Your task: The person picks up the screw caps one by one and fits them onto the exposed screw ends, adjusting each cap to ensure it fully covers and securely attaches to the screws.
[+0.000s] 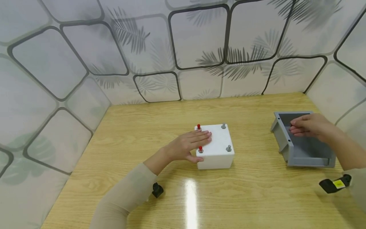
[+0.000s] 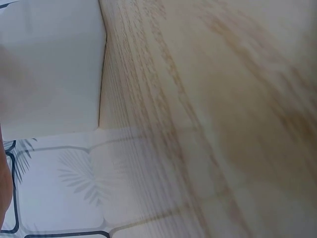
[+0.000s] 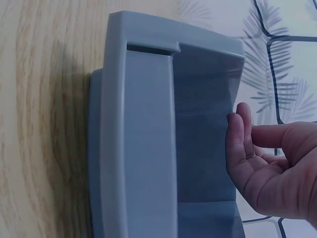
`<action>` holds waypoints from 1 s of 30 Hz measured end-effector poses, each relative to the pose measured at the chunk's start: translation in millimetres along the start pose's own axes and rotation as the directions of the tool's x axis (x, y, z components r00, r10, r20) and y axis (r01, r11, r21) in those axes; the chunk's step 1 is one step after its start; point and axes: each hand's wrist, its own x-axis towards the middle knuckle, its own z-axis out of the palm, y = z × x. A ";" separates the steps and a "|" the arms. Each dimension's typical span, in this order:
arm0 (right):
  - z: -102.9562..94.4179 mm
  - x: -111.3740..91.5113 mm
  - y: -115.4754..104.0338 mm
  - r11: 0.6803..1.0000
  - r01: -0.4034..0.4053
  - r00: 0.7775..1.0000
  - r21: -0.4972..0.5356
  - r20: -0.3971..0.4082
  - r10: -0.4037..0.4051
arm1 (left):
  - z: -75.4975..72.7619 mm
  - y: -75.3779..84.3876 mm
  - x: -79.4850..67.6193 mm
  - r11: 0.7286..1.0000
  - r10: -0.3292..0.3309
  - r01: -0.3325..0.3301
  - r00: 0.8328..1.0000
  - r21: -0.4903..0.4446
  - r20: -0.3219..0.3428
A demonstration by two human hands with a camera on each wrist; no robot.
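A white box stands on the wooden table, with short posts at its top corners. The two left posts carry red caps; the two right posts are bare grey metal. My left hand rests on the box top, fingers straight between the red caps, thumb along the front side. The left wrist view shows the box's pale side. Over the grey bin at the right hangs my right hand. Its fingers are loosely bent, and the right wrist view shows nothing between thumb and fingers.
Wood-grain table surrounds the box and the bin. Patterned cloth walls close in the back and both sides. A black wrist device sits by the left sleeve, another by the right one.
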 end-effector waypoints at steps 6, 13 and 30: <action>-4.0 -2.6 -1.0 1.000 0.008 1.000 0.013 0.001 -0.008 | 0.1 -1.3 -0.2 1.000 0.004 -0.004 1.000 0.006 0.005; -6.4 -6.7 -1.7 0.999 0.019 1.000 0.043 -0.019 -0.018 | -0.5 -1.6 0.4 1.000 0.009 -0.009 1.000 0.008 0.001; -2.0 -17.8 -6.6 0.998 0.069 0.996 0.008 -0.057 -0.068 | 0.9 -0.3 -1.6 1.000 0.004 -0.004 1.000 -0.002 0.002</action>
